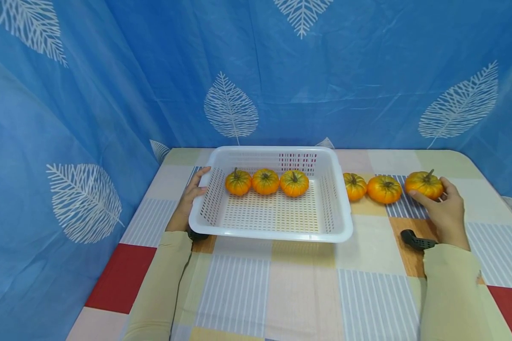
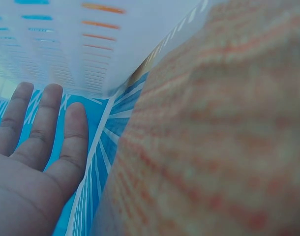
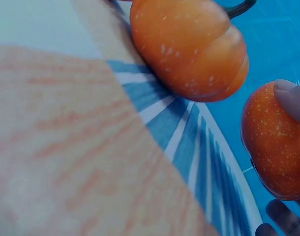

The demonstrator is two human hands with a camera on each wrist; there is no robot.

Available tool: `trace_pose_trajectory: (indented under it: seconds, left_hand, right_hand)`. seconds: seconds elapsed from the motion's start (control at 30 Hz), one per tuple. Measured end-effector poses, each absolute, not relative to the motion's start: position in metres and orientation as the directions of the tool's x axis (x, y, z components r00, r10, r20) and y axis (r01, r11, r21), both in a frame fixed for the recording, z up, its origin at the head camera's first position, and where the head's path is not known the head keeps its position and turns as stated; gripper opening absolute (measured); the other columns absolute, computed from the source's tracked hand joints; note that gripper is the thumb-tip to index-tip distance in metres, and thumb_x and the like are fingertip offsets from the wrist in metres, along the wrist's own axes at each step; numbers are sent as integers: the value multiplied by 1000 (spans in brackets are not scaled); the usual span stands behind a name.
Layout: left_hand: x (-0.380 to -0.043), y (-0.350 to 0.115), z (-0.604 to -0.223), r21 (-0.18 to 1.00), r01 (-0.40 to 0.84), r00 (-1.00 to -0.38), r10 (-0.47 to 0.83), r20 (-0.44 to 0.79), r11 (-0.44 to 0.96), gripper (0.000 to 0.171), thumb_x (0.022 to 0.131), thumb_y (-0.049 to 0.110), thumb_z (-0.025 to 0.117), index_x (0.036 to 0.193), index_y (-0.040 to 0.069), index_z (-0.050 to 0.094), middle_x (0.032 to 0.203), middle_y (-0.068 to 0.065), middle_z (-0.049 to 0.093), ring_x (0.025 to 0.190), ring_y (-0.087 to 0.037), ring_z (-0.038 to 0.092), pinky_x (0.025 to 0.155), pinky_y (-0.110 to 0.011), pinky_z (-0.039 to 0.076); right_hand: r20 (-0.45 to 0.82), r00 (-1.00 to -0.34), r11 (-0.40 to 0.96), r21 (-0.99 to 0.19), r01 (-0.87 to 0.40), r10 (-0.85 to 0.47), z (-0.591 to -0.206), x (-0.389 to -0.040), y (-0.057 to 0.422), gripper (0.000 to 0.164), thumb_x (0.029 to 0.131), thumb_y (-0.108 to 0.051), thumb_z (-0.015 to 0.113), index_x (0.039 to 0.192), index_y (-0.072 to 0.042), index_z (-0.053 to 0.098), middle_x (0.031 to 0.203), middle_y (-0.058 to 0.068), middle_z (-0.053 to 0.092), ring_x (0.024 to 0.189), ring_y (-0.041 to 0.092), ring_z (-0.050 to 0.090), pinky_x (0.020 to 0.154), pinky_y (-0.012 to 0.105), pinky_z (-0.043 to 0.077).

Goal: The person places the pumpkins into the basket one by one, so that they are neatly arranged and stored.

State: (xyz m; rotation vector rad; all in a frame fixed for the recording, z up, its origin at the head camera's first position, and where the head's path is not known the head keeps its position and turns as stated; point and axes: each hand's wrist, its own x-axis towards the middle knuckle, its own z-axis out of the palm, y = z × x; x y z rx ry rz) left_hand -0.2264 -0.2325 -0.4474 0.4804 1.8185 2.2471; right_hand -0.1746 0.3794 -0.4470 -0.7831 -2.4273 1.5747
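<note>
A white plastic basket [image 1: 269, 236] stands on the table with three small orange pumpkins [image 1: 265, 182] in a row inside. My left hand [image 1: 187, 201] is at the basket's left side, its fingertips right at the rim. In the left wrist view, the fingers [image 2: 75, 130] extend straight beside the slotted wall. My right hand [image 1: 448, 213] holds a small pumpkin [image 1: 424, 184] between thumb and fingers, at the right end of a row outside the basket. Left of it sits another pumpkin [image 1: 384, 189], large in the right wrist view, then one more pumpkin [image 1: 355, 186] by the basket's right wall.
A patchwork-patterned cloth [image 1: 303, 293] covers the table. Behind and to the left hangs a blue curtain [image 1: 162, 71] with white leaf prints, close to the table's edges. A dark wrist strap [image 1: 418, 240] shows at the right wrist.
</note>
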Motion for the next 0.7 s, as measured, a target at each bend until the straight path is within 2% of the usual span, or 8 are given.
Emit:
trace_pose_trajectory:
  seconds: [0.27,0.53,0.7]
  left_hand:
    - [-226,-233,-446,977,50,-919,374,126,-207,58,97,14,39,149,40,42,177,-17,10,139,-37,33,103,-47,42]
    - [-227,-233,-447,979,47,-921,370,119,-198,58,97,15,39,148,41,43,176,-15,13,137,-38,35,102,-48,44]
    - [-228,-233,-449,975,54,-919,370,133,-216,58,96,13,39,147,41,45,174,-16,14,137,-36,34,103,-48,41]
  right_hand:
    - [-136,-864,258,-921,290,485,-437,-173,375,88,109,-33,61,175,-26,3,182,7,3,165,31,14,127,42,24]
    - [-69,-877,350,-900,261,476,-424,-172,372,89,108,-35,62,175,-17,6,182,13,6,165,39,13,129,45,21]
    - [-50,-884,360,-902,240,465,-416,-170,368,90,108,-34,64,175,-18,7,182,11,8,165,38,15,130,42,19]
